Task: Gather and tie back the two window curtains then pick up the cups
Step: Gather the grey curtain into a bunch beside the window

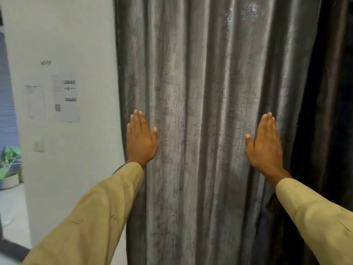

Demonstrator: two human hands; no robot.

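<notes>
Across most of the view hung the grey curtain (pixel 200 92), falling in long vertical folds from above the frame to below it, with a white wall (pixel 66 35) on its left and a much darker curtain (pixel 324 111) just beside its right edge. Its cloth looked thick and soft, with a slight sheen, so it would likely bunch easily but weigh on the arms and perhaps slip when gathered; the outer edges at about waist height seemed the best places to take hold. No tie-back and no cups were in sight. Papers (pixel 65 98) were stuck to the wall, and a potted plant (pixel 9 165) stood far left. Both sleeves were tan. The left hand (pixel 141 138) lay flat and wide on the curtain near its left edge, holding nothing; the right hand (pixel 264 142) lay likewise near the right edge, fingers straight, nothing gripped.
</notes>
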